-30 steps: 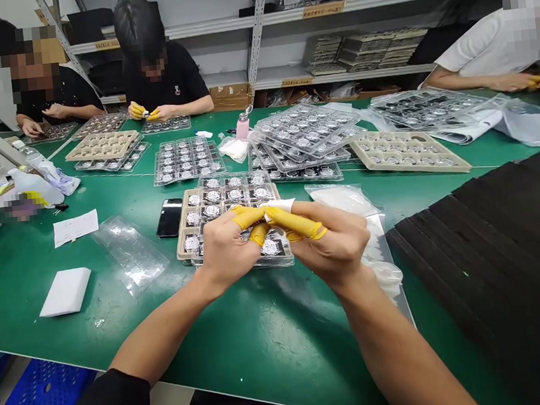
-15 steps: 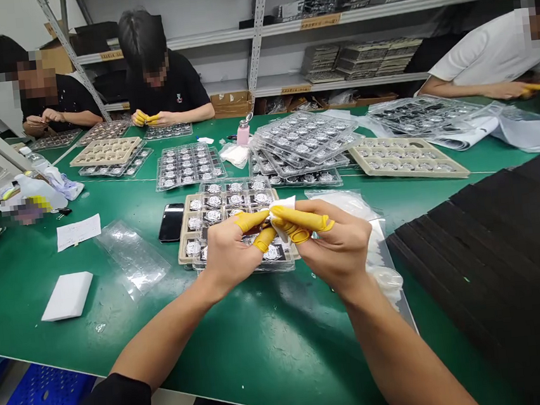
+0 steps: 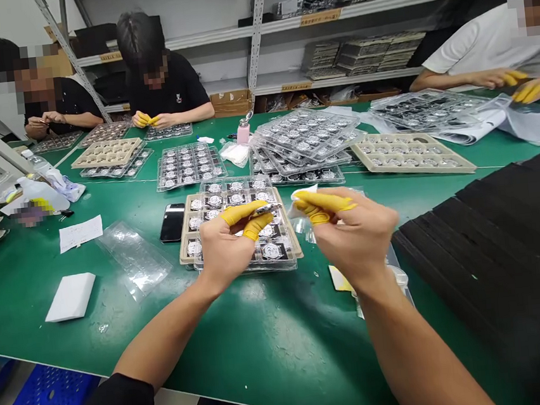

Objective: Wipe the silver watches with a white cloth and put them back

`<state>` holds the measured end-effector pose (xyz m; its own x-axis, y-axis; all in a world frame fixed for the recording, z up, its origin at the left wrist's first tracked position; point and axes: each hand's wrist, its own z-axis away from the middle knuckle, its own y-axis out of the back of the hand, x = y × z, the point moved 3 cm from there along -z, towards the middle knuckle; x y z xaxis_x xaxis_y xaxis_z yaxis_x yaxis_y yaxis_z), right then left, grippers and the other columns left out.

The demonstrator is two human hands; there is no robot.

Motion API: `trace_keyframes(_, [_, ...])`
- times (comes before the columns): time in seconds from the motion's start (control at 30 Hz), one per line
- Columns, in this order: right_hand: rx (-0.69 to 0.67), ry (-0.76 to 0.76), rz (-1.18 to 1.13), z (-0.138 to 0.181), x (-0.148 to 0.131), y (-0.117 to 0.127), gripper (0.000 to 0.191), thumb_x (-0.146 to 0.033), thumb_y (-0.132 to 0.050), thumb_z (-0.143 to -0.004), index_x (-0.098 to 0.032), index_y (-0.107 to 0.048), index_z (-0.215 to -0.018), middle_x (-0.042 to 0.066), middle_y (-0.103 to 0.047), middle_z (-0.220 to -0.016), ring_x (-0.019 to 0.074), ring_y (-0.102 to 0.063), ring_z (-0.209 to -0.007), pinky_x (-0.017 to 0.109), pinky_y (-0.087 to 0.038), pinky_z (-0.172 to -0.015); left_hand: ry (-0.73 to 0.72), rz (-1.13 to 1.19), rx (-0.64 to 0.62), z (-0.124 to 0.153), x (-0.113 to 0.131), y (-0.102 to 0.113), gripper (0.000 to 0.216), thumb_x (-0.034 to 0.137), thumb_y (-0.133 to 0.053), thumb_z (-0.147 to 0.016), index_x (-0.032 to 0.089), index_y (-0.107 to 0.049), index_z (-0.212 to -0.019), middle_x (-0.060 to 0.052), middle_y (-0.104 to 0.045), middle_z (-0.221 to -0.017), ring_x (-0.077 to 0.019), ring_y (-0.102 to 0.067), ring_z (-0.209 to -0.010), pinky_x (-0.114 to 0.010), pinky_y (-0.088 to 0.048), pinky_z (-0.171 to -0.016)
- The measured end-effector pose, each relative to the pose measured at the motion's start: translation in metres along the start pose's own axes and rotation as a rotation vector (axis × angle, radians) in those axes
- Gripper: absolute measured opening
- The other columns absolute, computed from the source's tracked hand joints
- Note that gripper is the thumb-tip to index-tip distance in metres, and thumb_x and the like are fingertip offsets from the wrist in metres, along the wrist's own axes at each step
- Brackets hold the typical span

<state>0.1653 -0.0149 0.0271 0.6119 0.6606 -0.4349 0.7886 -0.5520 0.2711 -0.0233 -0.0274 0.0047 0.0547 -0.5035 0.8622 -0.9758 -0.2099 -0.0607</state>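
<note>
My left hand point(image 3: 228, 241), in yellow finger cots, pinches a small shiny metal piece point(image 3: 267, 208) seen nearly edge-on; its exact kind is hard to make out. It is held above a clear plastic tray point(image 3: 245, 265) of round silver pieces that look like watch cases. That tray rests on a beige tray point(image 3: 187, 233). To the right, my right hand point(image 3: 349, 227), also in yellow finger cots, is closed on a crumpled white wipe point(image 3: 303, 193). The wipe is apart from the metal piece.
A phone point(image 3: 173, 223), a clear plastic bag point(image 3: 136, 257) and a white foam block point(image 3: 70, 297) lie to the left. Stacked clear trays point(image 3: 309, 136) and a pink bottle point(image 3: 243, 132) stand farther back. Black sheets point(image 3: 495, 257) fill the right side. Other people sit across the table.
My right hand has moved right with the wipe, away from my left hand. The metal piece in my left hand now shows. A co-worker's hands at right have moved.
</note>
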Motion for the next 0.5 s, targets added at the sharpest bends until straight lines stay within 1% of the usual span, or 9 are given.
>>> trace_keyframes(0.07, [-0.002,-0.159,-0.212,0.0,0.002,-0.003,0.015,-0.02,-0.075,-0.084,-0.027,-0.083,-0.094,0.002,-0.079,-0.089,0.0167,-0.071,-0.067,0.028,-0.055,-0.053,0.09,0.1,-0.027,-0.003,-0.001,-0.002,0.024,0.032,-0.087,-0.079,0.019,-0.082,-0.098,-0.005,-0.083,-0.096,-0.0205,-0.08,-0.09,-0.034,-0.068,-0.087])
trace_keyframes(0.13, [-0.069,-0.291,-0.385,0.003,-0.001,-0.012,0.013,-0.03,-0.08,-0.084,-0.026,-0.083,-0.095,0.003,-0.079,-0.09,0.0136,-0.066,-0.057,0.026,-0.049,-0.043,0.142,0.164,-0.077,-0.003,-0.002,-0.005,0.029,0.035,-0.089,-0.077,0.018,-0.081,-0.098,-0.006,-0.083,-0.095,-0.0211,-0.08,-0.089,-0.033,-0.068,-0.084])
trace_keyframes(0.2, [-0.15,-0.352,-0.492,0.009,-0.005,-0.022,0.018,-0.037,-0.082,-0.083,-0.025,-0.083,-0.096,0.003,-0.079,-0.09,0.0107,-0.059,-0.05,0.024,-0.042,-0.036,0.155,0.182,-0.14,-0.002,-0.003,-0.006,0.031,0.036,-0.089,-0.076,0.018,-0.081,-0.099,-0.006,-0.083,-0.094,-0.0207,-0.08,-0.086,-0.032,-0.068,-0.081])
trace_keyframes(0.23, [-0.173,-0.362,-0.513,0.011,-0.006,-0.026,0.019,-0.039,-0.081,-0.084,-0.025,-0.083,-0.097,0.003,-0.079,-0.089,0.0101,-0.058,-0.048,0.024,-0.041,-0.036,0.146,0.179,-0.164,-0.001,-0.003,-0.006,0.03,0.035,-0.089,-0.076,0.018,-0.082,-0.1,-0.007,-0.083,-0.095,-0.0201,-0.08,-0.085,-0.031,-0.068,-0.08])
trace_keyframes(0.3, [-0.173,-0.318,-0.476,0.014,-0.006,-0.029,0.016,-0.036,-0.079,-0.086,-0.024,-0.082,-0.096,0.003,-0.079,-0.086,0.011,-0.059,-0.051,0.024,-0.044,-0.04,0.109,0.133,-0.17,0.002,-0.003,-0.006,0.029,0.031,-0.089,-0.075,0.019,-0.083,-0.1,-0.006,-0.083,-0.096,-0.0192,-0.079,-0.084,-0.031,-0.068,-0.079])
trace_keyframes(0.37, [-0.146,-0.183,-0.323,0.016,-0.002,-0.028,0.009,-0.028,-0.076,-0.085,-0.023,-0.082,-0.09,0.003,-0.078,-0.082,0.0142,-0.065,-0.059,0.026,-0.05,-0.049,0.105,0.079,-0.12,0.004,-0.002,-0.004,0.03,0.027,-0.091,-0.071,0.019,-0.084,-0.099,-0.006,-0.082,-0.094,-0.0181,-0.077,-0.082,-0.03,-0.067,-0.078])
trace_keyframes(0.43, [-0.106,-0.071,-0.126,0.016,0.003,-0.025,0.011,-0.021,-0.072,-0.082,-0.022,-0.082,-0.084,0.004,-0.078,-0.082,0.0178,-0.071,-0.07,0.029,-0.054,-0.059,0.198,0.107,-0.086,0.003,0.0,-0.003,0.031,0.025,-0.093,-0.067,0.017,-0.083,-0.095,-0.005,-0.082,-0.09,-0.0173,-0.076,-0.079,-0.029,-0.066,-0.077])
trace_keyframes(0.47, [-0.081,-0.066,-0.062,0.016,0.006,-0.024,0.013,-0.02,-0.069,-0.082,-0.022,-0.082,-0.083,0.004,-0.079,-0.083,0.0188,-0.072,-0.074,0.03,-0.055,-0.063,0.278,0.161,-0.085,0.002,0.001,-0.003,0.03,0.025,-0.094,-0.066,0.016,-0.081,-0.092,-0.005,-0.081,-0.088,-0.0171,-0.076,-0.078,-0.029,-0.066,-0.076])
trace_keyframes(0.5, [-0.052,-0.106,-0.041,0.016,0.01,-0.023,0.014,-0.02,-0.068,-0.082,-0.022,-0.082,-0.084,0.004,-0.079,-0.084,0.0192,-0.072,-0.076,0.03,-0.056,-0.066,0.37,0.23,-0.088,0.0,0.002,-0.003,0.029,0.024,-0.094,-0.066,0.014,-0.079,-0.089,-0.004,-0.08,-0.086,-0.017,-0.076,-0.077,-0.03,-0.067,-0.076])
